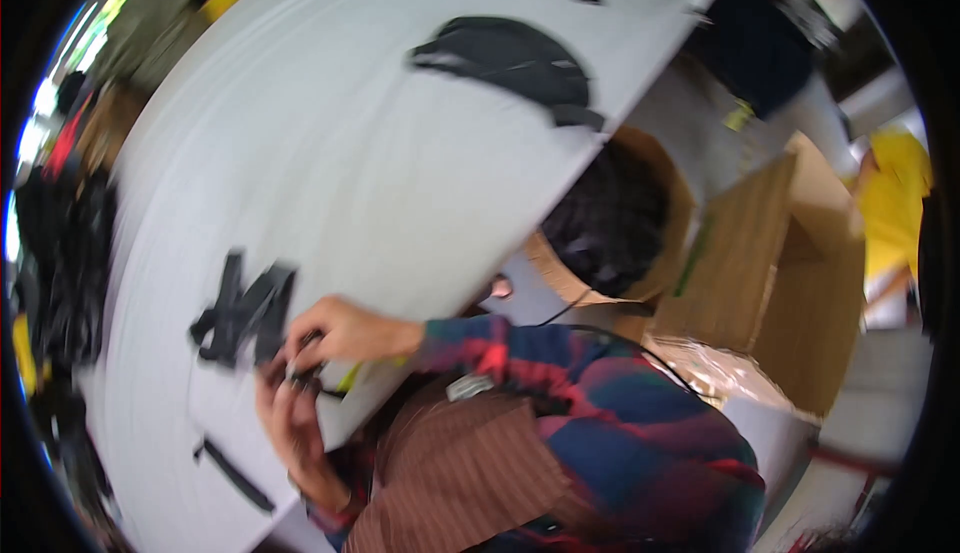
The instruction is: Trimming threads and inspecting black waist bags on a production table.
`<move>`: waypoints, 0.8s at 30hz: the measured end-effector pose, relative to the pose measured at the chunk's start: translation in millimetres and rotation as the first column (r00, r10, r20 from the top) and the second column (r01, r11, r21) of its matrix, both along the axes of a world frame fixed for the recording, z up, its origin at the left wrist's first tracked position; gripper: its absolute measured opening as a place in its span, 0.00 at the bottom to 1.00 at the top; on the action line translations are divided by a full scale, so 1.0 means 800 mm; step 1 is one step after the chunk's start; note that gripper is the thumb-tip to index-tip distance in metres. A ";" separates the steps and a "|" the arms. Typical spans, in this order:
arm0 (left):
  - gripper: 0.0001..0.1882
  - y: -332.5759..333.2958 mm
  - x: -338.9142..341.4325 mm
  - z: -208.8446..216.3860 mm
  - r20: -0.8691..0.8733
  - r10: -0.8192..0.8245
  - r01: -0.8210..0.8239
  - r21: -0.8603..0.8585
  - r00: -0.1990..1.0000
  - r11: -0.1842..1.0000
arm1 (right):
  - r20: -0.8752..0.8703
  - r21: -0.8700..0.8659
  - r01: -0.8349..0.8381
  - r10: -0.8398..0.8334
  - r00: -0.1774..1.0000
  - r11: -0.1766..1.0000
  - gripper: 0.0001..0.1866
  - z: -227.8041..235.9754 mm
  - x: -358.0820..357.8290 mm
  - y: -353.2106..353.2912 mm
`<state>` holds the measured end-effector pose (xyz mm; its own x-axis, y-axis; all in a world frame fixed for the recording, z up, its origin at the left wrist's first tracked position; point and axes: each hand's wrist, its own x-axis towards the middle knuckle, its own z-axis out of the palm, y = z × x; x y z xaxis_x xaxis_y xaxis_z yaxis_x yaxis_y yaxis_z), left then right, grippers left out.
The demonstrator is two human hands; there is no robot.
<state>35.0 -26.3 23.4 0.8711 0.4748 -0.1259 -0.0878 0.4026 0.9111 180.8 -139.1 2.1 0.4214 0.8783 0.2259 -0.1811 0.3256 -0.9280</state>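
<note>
The picture is tilted and blurred. My right hand [340, 333], in a plaid sleeve, reaches onto the edge of the white table [330, 163]. My left hand [292, 425] sits just below it. Both pinch a small black strap piece [305, 373] between the fingers at the table's edge. What kind of piece it is I cannot tell. A yellow-green bit [352, 373] shows beside it. A bundle of black straps [243, 313] lies on the table just left of my right hand.
One loose black strap [235, 473] lies near the table's lower edge. A black bag [510, 58] rests further up the table. Beside the table stand a round cardboard drum of dark items [610, 223] and a cardboard box [790, 273]. A person in yellow [895, 203] is at the right.
</note>
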 end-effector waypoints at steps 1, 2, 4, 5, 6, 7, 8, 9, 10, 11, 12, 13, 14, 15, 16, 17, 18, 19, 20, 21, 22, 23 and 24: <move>0.25 -0.007 0.010 0.002 -0.068 0.000 0.003 0.042 0.998 0.999 | 0.047 -0.006 0.092 -0.092 0.995 0.996 0.06 -0.001 0.003 -0.008; 0.23 -0.004 0.018 -0.001 -0.044 -0.062 0.066 0.090 0.997 0.994 | 0.098 -0.063 0.124 -0.117 0.988 0.990 0.06 -0.002 0.009 -0.012; 0.22 -0.005 0.019 -0.009 -0.059 -0.015 0.020 0.086 0.998 0.996 | 0.057 -0.240 0.147 -0.138 0.989 0.959 0.07 0.000 0.011 -0.019; 0.24 -0.008 0.020 -0.005 -0.031 0.001 -0.001 0.019 1.000 1.000 | 0.051 -0.206 0.198 -0.191 0.980 0.958 0.07 -0.001 0.010 -0.017; 0.24 -0.009 0.017 -0.010 -0.006 -0.003 0.003 -0.010 1.000 1.000 | 0.048 -0.183 0.258 -0.254 0.966 0.949 0.07 0.000 0.012 -0.018; 0.23 -0.008 0.011 -0.008 -0.016 0.023 -0.023 0.012 1.000 1.000 | 0.044 -0.167 0.209 -0.205 0.978 0.963 0.07 0.004 0.011 -0.015; 0.22 -0.009 0.008 -0.007 -0.025 0.024 -0.024 0.022 0.999 0.999 | 0.019 -0.196 0.205 -0.205 0.979 0.959 0.07 0.009 0.012 -0.017; 0.22 -0.007 0.003 -0.006 -0.023 0.046 -0.045 0.025 0.999 0.999 | -0.004 -0.227 0.204 -0.211 0.978 0.952 0.07 0.012 0.011 -0.018; 0.21 -0.006 -0.002 -0.005 -0.012 0.045 -0.045 0.020 0.999 0.999 | -0.002 -0.225 0.188 -0.194 0.981 0.956 0.07 0.013 0.010 -0.016; 0.21 -0.004 -0.004 -0.007 0.000 0.032 -0.032 0.014 0.999 0.999 | -0.004 -0.216 0.214 -0.220 0.976 0.953 0.07 0.013 0.008 -0.015; 0.21 -0.003 -0.005 -0.010 0.004 0.036 -0.036 0.013 0.999 0.999 | -0.006 -0.206 0.241 -0.247 0.969 0.948 0.07 0.013 0.007 -0.016; 0.22 -0.002 -0.006 -0.013 0.024 0.044 -0.044 0.004 0.999 0.999 | -0.002 -0.206 0.240 -0.246 0.969 0.949 0.07 0.010 0.006 -0.017; 0.24 -0.001 -0.005 -0.015 0.045 0.052 -0.051 -0.005 0.998 0.999 | 0.017 -0.235 0.243 -0.246 0.969 0.941 0.07 0.006 0.007 -0.017; 0.24 0.000 -0.006 -0.016 0.050 0.052 -0.052 -0.007 0.997 0.999 | 0.037 -0.265 0.247 -0.247 0.968 0.932 0.08 0.003 0.008 -0.017; 0.23 0.001 -0.007 -0.018 0.046 0.061 -0.060 -0.020 0.997 0.998 | 0.041 -0.265 0.248 -0.246 0.968 0.932 0.08 0.003 0.007 -0.018; 0.23 0.003 -0.006 -0.019 0.042 0.069 -0.067 -0.035 0.997 0.997 | 0.061 -0.263 0.256 -0.249 0.967 0.930 0.07 0.002 0.006 -0.018; 0.23 0.005 -0.006 -0.021 0.045 0.069 -0.068 -0.039 0.997 0.997 | 0.081 -0.260 0.264 -0.252 0.964 0.929 0.07 0.001 0.005 -0.018; 0.20 0.006 -0.005 -0.022 0.036 0.069 -0.069 -0.026 0.997 0.997 | 0.084 -0.263 0.264 -0.250 0.965 0.928 0.07 -0.003 0.004 -0.015; 0.18 0.006 -0.006 -0.021 0.033 0.071 -0.071 -0.009 0.997 0.997 | 0.040 -0.209 0.266 -0.264 0.964 0.941 0.06 -0.005 0.001 -0.012; 0.18 0.005 -0.006 -0.020 0.039 0.074 -0.074 -0.009 0.996 0.997 | -0.006 -0.154 0.270 -0.274 0.962 0.950 0.07 -0.004 -0.003 -0.009; 0.18 0.004 -0.005 -0.017 0.034 0.067 -0.067 0.001 0.997 0.998 | 0.000 -0.152 0.267 -0.270 0.963 0.952 0.07 0.000 -0.006 -0.007; 0.18 0.003 -0.004 -0.017 0.025 0.061 -0.061 0.006 0.998 0.998 | 0.113 -0.165 0.307 -0.291 0.950 0.937 0.11 0.007 -0.008 -0.005; 0.18 0.001 -0.003 -0.018 0.028 0.068 -0.068 0.003 0.997 0.998 | 0.225 -0.172 0.347 -0.306 0.925 0.922 0.15 0.013 -0.010 -0.002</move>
<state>33.0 -25.3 9.2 0.8397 0.5338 -0.1000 -0.1401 0.3908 0.9097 172.7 -141.0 12.2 0.6595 0.7344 0.1605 0.0895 0.1352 -0.9868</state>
